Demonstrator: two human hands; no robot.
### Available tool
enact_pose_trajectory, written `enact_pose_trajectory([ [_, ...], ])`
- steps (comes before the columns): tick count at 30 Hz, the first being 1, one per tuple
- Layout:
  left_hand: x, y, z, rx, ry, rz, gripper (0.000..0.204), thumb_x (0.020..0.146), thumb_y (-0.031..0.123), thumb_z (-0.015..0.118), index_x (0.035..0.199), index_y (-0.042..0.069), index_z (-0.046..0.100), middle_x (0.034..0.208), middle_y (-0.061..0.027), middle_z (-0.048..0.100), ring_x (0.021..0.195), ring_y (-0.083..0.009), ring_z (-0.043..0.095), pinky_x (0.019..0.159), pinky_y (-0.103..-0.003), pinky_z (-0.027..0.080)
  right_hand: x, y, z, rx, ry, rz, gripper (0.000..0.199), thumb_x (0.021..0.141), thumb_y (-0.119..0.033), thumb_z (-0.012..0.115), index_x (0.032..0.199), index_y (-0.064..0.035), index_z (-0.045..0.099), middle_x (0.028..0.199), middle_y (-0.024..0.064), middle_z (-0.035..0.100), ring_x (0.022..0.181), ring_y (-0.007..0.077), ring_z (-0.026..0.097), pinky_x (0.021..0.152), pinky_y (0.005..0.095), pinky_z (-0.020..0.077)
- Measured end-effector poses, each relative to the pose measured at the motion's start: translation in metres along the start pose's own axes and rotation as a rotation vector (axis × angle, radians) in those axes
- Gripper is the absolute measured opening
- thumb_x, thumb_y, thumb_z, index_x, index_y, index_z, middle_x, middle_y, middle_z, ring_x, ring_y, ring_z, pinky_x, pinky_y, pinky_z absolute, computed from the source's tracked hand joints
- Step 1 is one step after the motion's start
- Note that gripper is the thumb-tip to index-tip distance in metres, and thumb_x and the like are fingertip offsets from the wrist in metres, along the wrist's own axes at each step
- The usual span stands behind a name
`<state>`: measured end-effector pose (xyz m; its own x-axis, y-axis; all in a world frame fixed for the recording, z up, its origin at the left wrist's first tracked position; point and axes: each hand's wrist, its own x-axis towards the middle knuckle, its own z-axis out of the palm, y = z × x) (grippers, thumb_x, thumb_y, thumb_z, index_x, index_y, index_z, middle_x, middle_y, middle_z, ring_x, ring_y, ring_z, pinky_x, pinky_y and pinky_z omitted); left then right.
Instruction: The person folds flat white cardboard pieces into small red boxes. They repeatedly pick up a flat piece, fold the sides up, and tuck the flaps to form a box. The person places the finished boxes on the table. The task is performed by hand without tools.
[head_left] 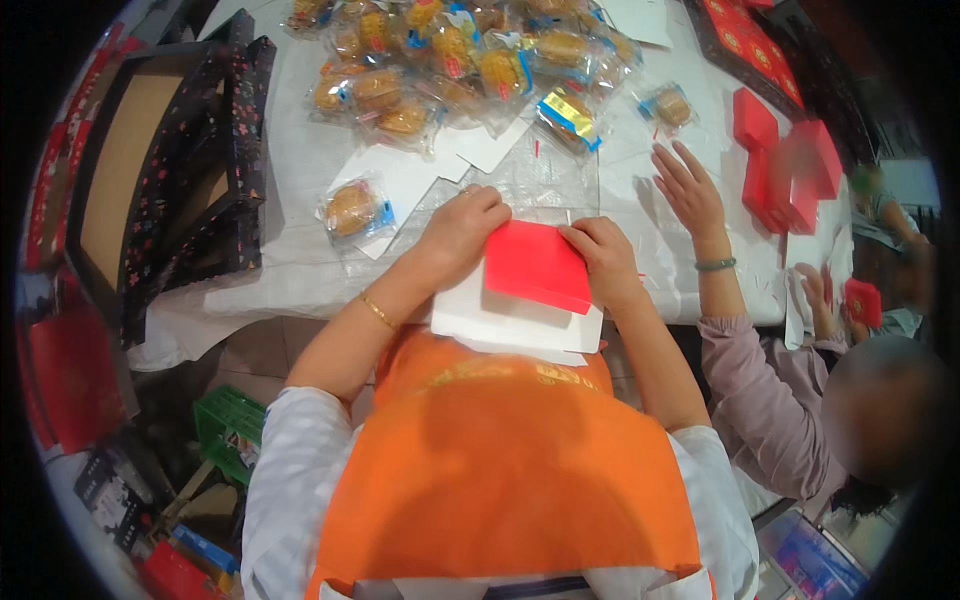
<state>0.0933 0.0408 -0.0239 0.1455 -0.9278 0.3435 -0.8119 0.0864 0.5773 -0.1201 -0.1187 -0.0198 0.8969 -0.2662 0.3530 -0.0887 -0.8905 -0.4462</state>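
My left hand (458, 235) and my right hand (602, 258) both grip a flat red card box blank (537, 265), its white inner flap (505, 322) hanging toward my orange apron at the near table edge. A gold bracelet sits on my left wrist. A clear plastic sheet (545, 180) lies just beyond my hands. One wrapped golden pastry (354, 210) lies left of my left hand, apart from it.
A heap of wrapped pastries (455, 60) fills the far table. Dark flowered box lids (185, 165) stand at left. Folded red boxes (790, 165) lie at right. A neighbouring person's hand (688, 190) rests on the white table (300, 150). A green crate (228, 430) sits on the floor.
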Motion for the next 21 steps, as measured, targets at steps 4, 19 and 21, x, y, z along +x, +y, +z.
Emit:
enact_pose_trajectory([
  [4,-0.021,-0.012,-0.035,0.361,0.158,-0.058,0.050,0.080,0.013,0.074,0.129,0.011,0.063,0.136,-0.0143,0.056,0.130,-0.0379,0.049,0.105,-0.050,0.042,-0.014,0.011,0.001,-0.024,0.040,0.110,0.032,0.073,-0.004,0.070,0.105,-0.0048,0.072,0.099,0.0103,0.066,0.093,0.0302,0.064,0.081,0.0368,0.0526],
  [19,-0.064,-0.059,-0.108,0.811,0.085,-0.548,0.086,0.070,0.037,0.085,0.145,0.009,0.052,0.146,-0.0193,0.051,0.138,-0.0390,0.043,0.116,-0.061,0.021,0.006,-0.003,0.002,0.151,0.018,0.242,0.021,0.076,0.000,0.070,0.097,-0.0032,0.073,0.090,0.0110,0.065,0.087,0.0288,0.066,0.075,0.0364,0.0548],
  [21,-0.073,-0.078,-0.103,0.904,0.118,-0.507,0.085,0.072,0.038,0.084,0.138,-0.005,0.053,0.147,-0.0239,0.048,0.138,-0.0380,0.042,0.116,-0.056,0.026,0.007,-0.008,0.002,0.230,0.017,0.314,0.023,0.076,0.002,0.069,0.098,-0.0027,0.072,0.090,0.0114,0.064,0.086,0.0290,0.065,0.074,0.0359,0.0545],
])
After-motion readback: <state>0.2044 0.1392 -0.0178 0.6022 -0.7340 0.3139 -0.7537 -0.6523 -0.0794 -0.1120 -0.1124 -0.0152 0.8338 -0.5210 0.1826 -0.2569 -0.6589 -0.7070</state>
